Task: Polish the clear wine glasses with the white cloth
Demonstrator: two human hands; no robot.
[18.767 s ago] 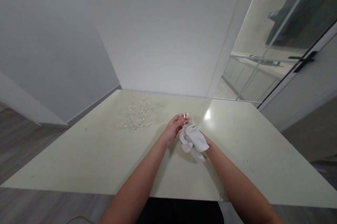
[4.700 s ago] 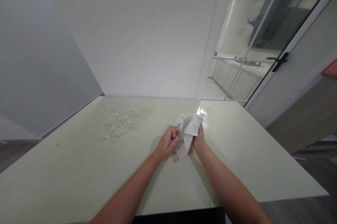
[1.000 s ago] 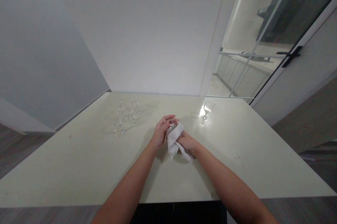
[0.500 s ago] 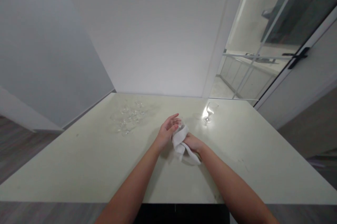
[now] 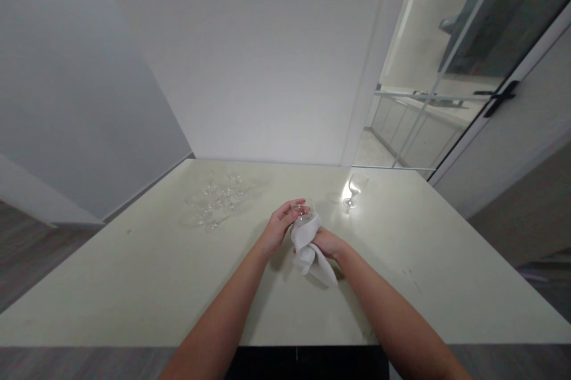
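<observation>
Between my hands is a clear stemmed glass (image 5: pixel 304 210), its lower part wrapped in a white cloth (image 5: pixel 307 243). My left hand (image 5: pixel 282 222) is at the glass's left side, with its fingers curled against the bowl near the rim. My right hand (image 5: pixel 327 242) grips the cloth from the right, and most of its fingers are hidden under the folds. One end of the cloth hangs down towards the table's front. The stem and foot of the glass are covered.
A single wine glass (image 5: pixel 351 192) stands upright at the back right of the pale table (image 5: pixel 134 285). Several clear glasses (image 5: pixel 218 198) are grouped at the back left. A white wall (image 5: pixel 267 71) rises behind the table, with a glass-paned door (image 5: pixel 446 100) to the right.
The glass in my hands has tilted so that its rim and bowl show more clearly. My left fingers have closed in on the bowl. The hanging cloth end has shifted slightly.
</observation>
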